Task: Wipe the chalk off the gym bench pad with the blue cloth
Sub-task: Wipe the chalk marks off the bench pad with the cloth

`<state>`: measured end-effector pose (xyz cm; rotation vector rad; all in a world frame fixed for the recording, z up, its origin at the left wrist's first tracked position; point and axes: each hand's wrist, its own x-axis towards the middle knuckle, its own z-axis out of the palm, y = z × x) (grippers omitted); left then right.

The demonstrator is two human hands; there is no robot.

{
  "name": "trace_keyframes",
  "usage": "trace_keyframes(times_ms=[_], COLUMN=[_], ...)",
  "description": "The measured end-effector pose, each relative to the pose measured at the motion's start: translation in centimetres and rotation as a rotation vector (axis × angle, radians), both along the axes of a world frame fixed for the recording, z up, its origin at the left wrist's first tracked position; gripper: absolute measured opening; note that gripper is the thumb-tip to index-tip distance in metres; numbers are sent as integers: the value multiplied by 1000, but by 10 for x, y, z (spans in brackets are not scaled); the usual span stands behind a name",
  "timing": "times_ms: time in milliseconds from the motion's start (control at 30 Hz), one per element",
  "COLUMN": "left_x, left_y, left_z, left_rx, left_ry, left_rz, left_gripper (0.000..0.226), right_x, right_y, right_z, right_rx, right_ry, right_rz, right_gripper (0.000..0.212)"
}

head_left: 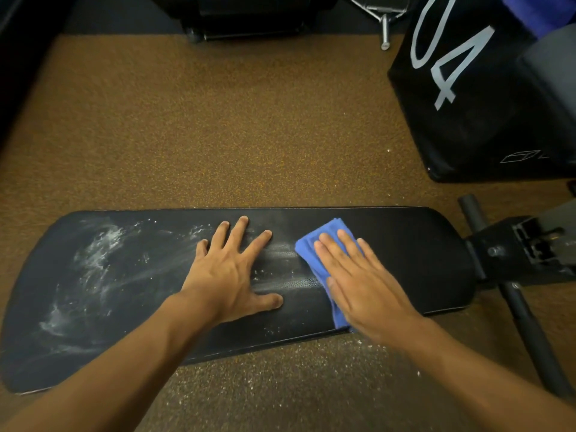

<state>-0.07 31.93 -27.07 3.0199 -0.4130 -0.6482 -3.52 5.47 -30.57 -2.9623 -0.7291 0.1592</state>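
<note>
Blue cloth (314, 244) flat under straight right fingers (335, 249); left fingers (237, 235) splayed, empty, beside chalk (99, 251); risk: left palm smearing chalk onto the wiped gym bench pad (420, 244).

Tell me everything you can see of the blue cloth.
The blue cloth is a soft, folded fabric, bright blue, lying flat on the black bench pad right of its middle. The right hand presses it down with straight fingers, covering most of it; folded edges show beyond the fingertips and a strip shows by the thumb at the pad's near edge. Chalk smears lie just left of it.
</note>
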Motion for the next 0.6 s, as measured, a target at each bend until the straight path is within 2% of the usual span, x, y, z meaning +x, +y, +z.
trace_keyframes(times_ms=[167,267,400,500,600], left_x=[0,0,0,1,1], left_y=[1,0,0,1,1], left_z=[-2,-2,0,1,-1], left_rx=[-3,13,6,6,7], left_ry=[-10,-8,-1,9,7], left_rz=[2,-2,-2,-15,-9], left_gripper=[119,119,117,116,117], right_x=[52,27,-17,10,36], right_y=[38,54,7,-8,29], right_z=[-6,-3,1,-4,-7], right_rx=[19,10,-21,-20,16], right_ry=[0,-6,12,-2,-14], right_rz=[-338,-186,12,-172,-413], right_gripper=[70,64,58,61,68])
